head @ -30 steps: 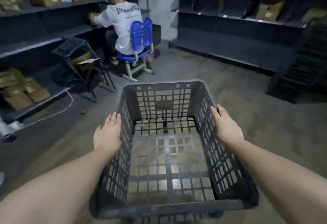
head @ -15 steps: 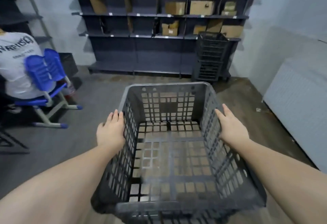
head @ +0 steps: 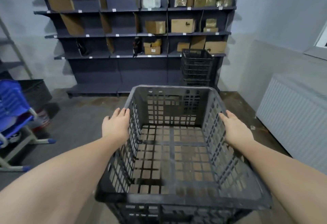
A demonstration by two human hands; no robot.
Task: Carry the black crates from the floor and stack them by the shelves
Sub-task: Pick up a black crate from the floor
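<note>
— Well, where's the crate point(head: 174, 146)?
— Between my flat, open left hand point(head: 115, 126) and right hand point(head: 236, 129), facing the stack point(head: 196, 69) by the shelves point(head: 123, 46). Nothing's hooked; it could slip.

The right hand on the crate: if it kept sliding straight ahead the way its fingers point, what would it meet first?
The right hand lies flat along the black crate wall, fingers pointing toward its far right corner. It would probably pass that corner; beyond stands the stack of black crates by the shelves, though depth is unclear.
</note>
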